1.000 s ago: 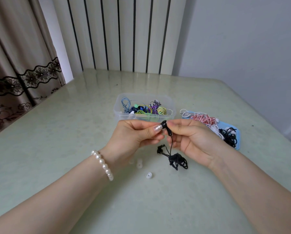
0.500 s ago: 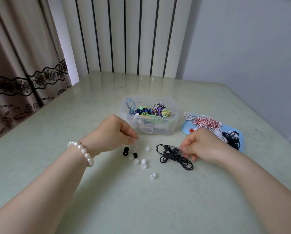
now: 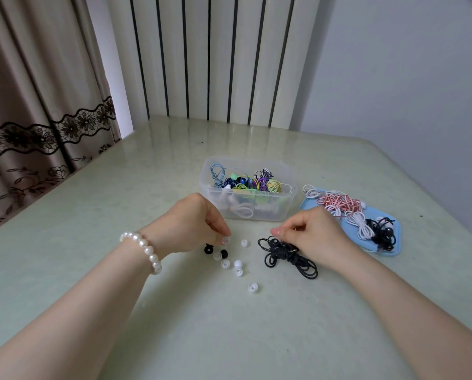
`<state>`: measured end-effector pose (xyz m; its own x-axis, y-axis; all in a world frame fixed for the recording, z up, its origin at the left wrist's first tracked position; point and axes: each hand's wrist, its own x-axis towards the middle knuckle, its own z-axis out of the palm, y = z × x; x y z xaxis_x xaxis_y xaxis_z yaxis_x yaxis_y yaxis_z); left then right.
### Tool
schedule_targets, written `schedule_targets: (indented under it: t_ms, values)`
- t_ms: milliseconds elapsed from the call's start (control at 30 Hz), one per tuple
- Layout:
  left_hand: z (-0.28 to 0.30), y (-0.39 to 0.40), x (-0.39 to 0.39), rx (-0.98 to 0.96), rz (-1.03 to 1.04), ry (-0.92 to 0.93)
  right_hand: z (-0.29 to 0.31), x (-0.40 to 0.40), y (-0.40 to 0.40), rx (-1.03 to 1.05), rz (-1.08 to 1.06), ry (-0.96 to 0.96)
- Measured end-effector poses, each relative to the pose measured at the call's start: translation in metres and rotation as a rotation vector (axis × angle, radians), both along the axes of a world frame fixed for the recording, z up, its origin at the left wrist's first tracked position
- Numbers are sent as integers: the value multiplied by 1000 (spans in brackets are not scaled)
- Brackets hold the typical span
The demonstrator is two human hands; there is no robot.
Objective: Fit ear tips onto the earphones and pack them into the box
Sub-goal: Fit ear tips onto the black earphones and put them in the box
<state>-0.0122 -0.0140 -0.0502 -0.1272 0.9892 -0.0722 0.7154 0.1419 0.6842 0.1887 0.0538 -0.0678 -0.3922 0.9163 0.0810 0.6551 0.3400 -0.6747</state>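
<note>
Left hand (image 3: 193,223) pinching — right hand (image 3: 314,231) curled.

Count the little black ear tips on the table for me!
2. One black ear tip lies under the left hand; the other sits just right of it. More may hide beneath the hand.

Clear plastic box (image 3: 284,198), glossy table (image 3: 119,215)

Both forearms reach forward, palms down. The left hand (image 3: 191,223) has its fingers curled downward, fingertips (image 3: 223,240) bunched together. The right hand (image 3: 314,231) is loosely curled too, its index finger (image 3: 277,231) and thumb drawn close together.
</note>
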Motion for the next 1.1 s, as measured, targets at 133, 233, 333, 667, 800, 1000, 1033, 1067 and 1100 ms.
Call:
schedule_targets:
  t_ms: [133,233,333,667,800,1000,1033,1067,1100]
  values:
    - [1,0,-1,4,4,11,1,-2,-1,-111,60,-20]
    - [2,-1,-2,10,3,18,4,-1,-1,-186,102,-36]
    - [2,-1,-1,9,-1,20,8,3,-3,-289,168,-22]
    - [4,-3,3,13,-61,110,20,12,-6,-393,315,-58]
    - [3,-3,3,23,-58,108,20,14,-7,-391,287,-26]
    - [2,-3,5,40,-49,100,28,28,-5,-427,248,78]
    - [1,-3,5,43,-45,98,30,31,-5,-436,256,88]
    - [1,-3,5,44,-43,98,31,33,-5,-435,262,90]
    - [1,-2,5,45,-41,98,32,35,-5,-423,264,87]
